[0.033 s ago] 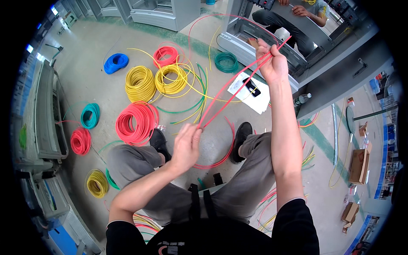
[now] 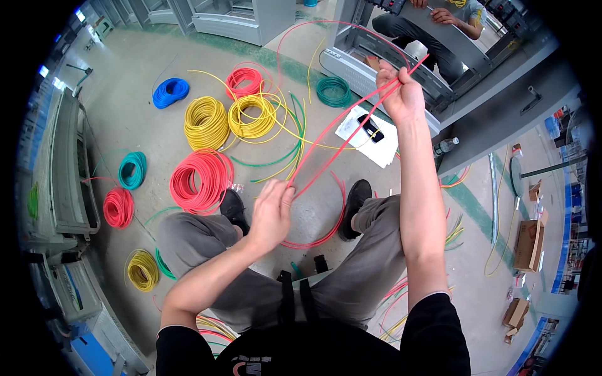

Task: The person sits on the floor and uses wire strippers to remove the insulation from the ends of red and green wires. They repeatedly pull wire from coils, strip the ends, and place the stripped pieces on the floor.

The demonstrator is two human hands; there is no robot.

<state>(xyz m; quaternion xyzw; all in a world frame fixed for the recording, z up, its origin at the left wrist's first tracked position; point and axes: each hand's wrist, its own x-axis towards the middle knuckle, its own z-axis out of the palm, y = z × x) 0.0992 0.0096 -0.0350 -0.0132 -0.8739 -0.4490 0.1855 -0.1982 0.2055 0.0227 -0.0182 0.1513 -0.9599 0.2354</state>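
Shifting slightly leftward since earlier: left hand (image 2: 271,214) around red wire (image 2: 380,103).

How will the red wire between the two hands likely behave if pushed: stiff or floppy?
The red wire seems fairly springy: its tip sticks out straight past the right hand. Pushed endwise, it would probably bow, being thin and already gently curved near the left hand. It looks light for its length.

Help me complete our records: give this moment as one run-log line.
Left hand: gripping red wire | Right hand: gripping red wire | Between hands: two strands | Floor: large red coil, yellow coils
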